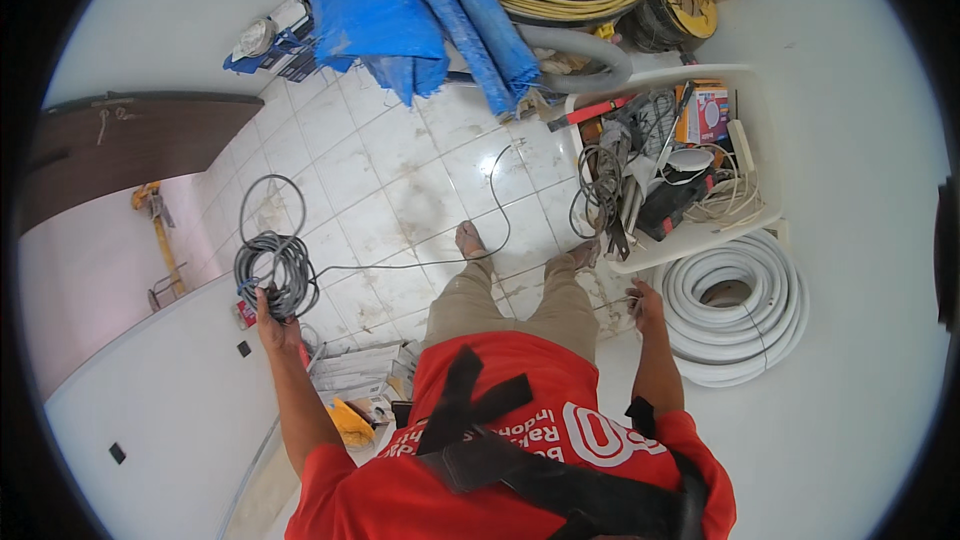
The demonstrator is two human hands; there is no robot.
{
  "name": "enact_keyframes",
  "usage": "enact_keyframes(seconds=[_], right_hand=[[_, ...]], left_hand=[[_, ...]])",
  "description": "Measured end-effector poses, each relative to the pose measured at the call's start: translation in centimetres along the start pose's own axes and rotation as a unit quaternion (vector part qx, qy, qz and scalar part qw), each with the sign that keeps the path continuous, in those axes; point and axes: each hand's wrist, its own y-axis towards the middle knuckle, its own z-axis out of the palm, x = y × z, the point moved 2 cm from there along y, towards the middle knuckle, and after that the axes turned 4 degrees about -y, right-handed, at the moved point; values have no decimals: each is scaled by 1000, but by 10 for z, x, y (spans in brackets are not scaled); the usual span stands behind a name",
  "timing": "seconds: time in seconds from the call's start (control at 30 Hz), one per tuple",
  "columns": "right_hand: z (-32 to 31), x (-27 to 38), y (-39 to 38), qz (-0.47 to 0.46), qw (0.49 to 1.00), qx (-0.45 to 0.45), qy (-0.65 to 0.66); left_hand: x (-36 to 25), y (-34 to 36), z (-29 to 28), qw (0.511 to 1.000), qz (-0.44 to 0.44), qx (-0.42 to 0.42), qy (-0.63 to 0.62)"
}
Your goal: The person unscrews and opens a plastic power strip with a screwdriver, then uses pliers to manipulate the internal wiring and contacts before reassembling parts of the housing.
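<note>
My left hand is closed round a bundled coil of dark grey cable, raised at my left side. One loose loop stands up above the bundle. A single strand runs off the coil to the right across the tiles and curves up to an end near the top middle of the floor. My right hand hangs low on the right, its fingers loosely bent and apart, with nothing visible in them. Just beside it is a thick coil of white tubing. My bare feet stand on the floor between the hands.
A cream plastic tub full of tools, wires and boxes stands at the right. Blue tarpaulin, a grey hose and a yellow cable lie at the far side. Cartons sit near my left; a brown door is farther left.
</note>
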Motion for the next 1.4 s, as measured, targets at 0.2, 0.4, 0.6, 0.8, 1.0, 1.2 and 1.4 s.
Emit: enact_keyframes(seconds=[0.2,0.4,0.6,0.8,1.0,1.2,1.4], right_hand=[[99,-32,-49,-24,997,60,-44],[151,-45,-86,-11,993,119,-18],[154,-43,-91,-48,961,243,125],[153,-13,-102,-91,943,302,109],[137,19,-90,-101,936,336,36],[168,59,-83,-126,929,348,-27],[243,88,-102,-168,902,371,-140]], left_hand=[[42,31,-37,985,-155,6,78],[76,24,-25,965,-212,77,134],[70,-2,48,941,-226,192,162],[72,-47,108,953,-188,202,123],[80,-85,122,959,-188,199,76],[62,-118,135,978,-120,170,-28],[40,-113,94,992,-28,122,-36]])
